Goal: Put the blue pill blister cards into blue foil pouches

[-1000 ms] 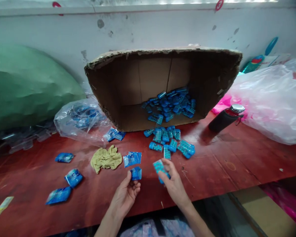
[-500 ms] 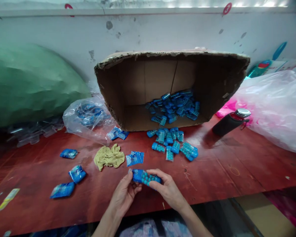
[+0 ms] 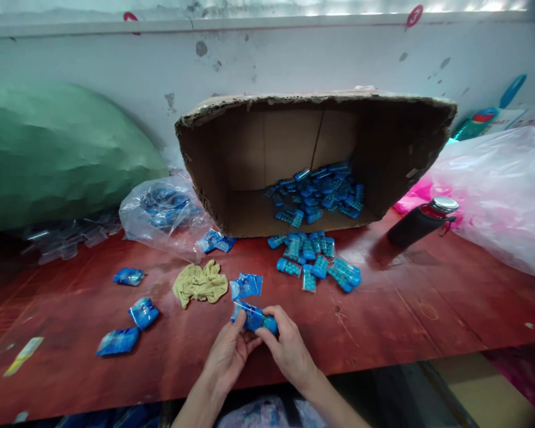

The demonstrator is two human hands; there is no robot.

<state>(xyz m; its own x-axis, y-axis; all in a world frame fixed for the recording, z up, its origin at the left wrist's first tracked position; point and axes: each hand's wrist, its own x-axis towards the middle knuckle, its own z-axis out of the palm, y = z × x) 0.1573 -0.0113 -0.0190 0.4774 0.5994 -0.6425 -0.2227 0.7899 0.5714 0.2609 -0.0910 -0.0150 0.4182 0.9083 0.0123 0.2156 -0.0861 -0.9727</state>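
My left hand [image 3: 228, 354] pinches a blue printed plastic sleeve [image 3: 250, 316] near the table's front edge. From the other side, my right hand [image 3: 290, 349] grips a small clear bottle of blue balls [image 3: 270, 324], its blue end towards my right fingers. Most of the bottle is inside the sleeve; only its right end shows. Just beyond my hands lie flat blue sleeves [image 3: 246, 286]. Further back is a loose pile of similar bottles [image 3: 308, 277], in front of a cardboard box [image 3: 232, 221] on its side with many more in it.
On the left lie several blue wrapped pieces [image 3: 118, 342] and a crumpled yellowish glove or cloth [image 3: 200, 283]. A clear bag [image 3: 136, 217] of blue pieces sits behind, beside a large green sack [image 3: 62, 154]. At right stand a dark flask [image 3: 412, 227] and a white plastic bag [image 3: 503, 202].
The bottle has slid leftwards into the sleeve, so the sleeve covers much more of it. My right hand has moved left, closer to my left hand. The view has shifted slightly.
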